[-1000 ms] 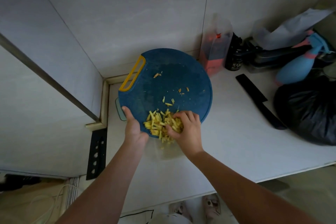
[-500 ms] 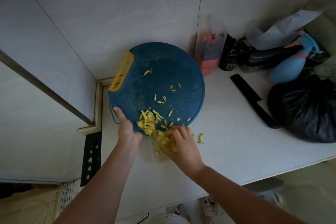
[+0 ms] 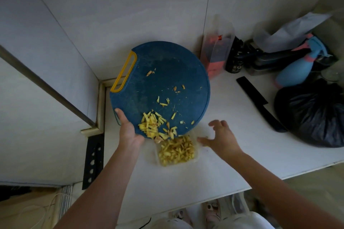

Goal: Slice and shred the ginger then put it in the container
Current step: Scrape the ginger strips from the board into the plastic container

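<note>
Ginger [image 3: 176, 151], how many heaps?

Two. One is in the single clear container [image 3: 197, 156] at lower centre. The other is at the bottom edge of the one blue board [image 3: 167, 72], which is tilted over the container and hides its far rim. Stray bits lie higher up.

What's around?

At right on the desk [image 3: 186, 182]: one black knife [image 3: 260, 104], a black bag [image 3: 312, 115], a blue spray bottle [image 3: 296, 69].

Hands?

Left hand [image 3: 128, 132] grips the board's lower-left rim, thumb on top. Right hand [image 3: 221, 138] is spread wide and holds nothing, just right of the container. Whether it touches, I can't tell.

head view, looking steeply down, close
</note>
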